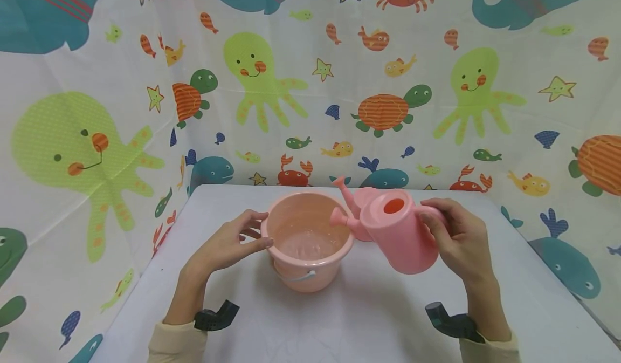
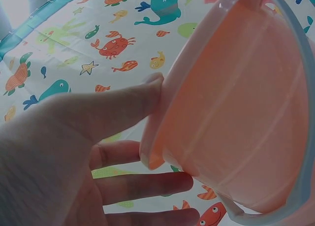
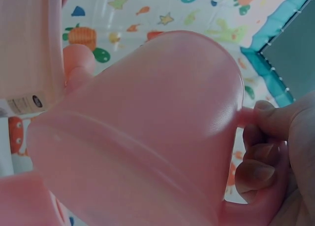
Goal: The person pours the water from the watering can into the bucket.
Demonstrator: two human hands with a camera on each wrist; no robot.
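A light pink bucket [image 1: 286, 268] stands on the table, with clear liquid visible in its bottom. My left hand [image 1: 235, 239] holds its left rim, thumb and forefinger at the edge; the other fingers [image 2: 147, 189] extend below the lip. With curled fingers, my right hand [image 1: 458, 236] grips the handle of a pink watering can [image 1: 405, 244]. The can is raised and tilted left, and its spout [image 1: 342, 218] reaches over the bucket's right rim. In the right wrist view the can's body [image 3: 167, 108] fills the middle.
Behind the held can stands a second pink watering can [image 1: 366, 194], partly hidden. The bucket's pale handle [image 1: 302, 278] hangs down its front. A white table [image 1: 310, 330] lies beneath, and a curtain [image 1: 310, 98] printed with sea animals encloses the back and sides.
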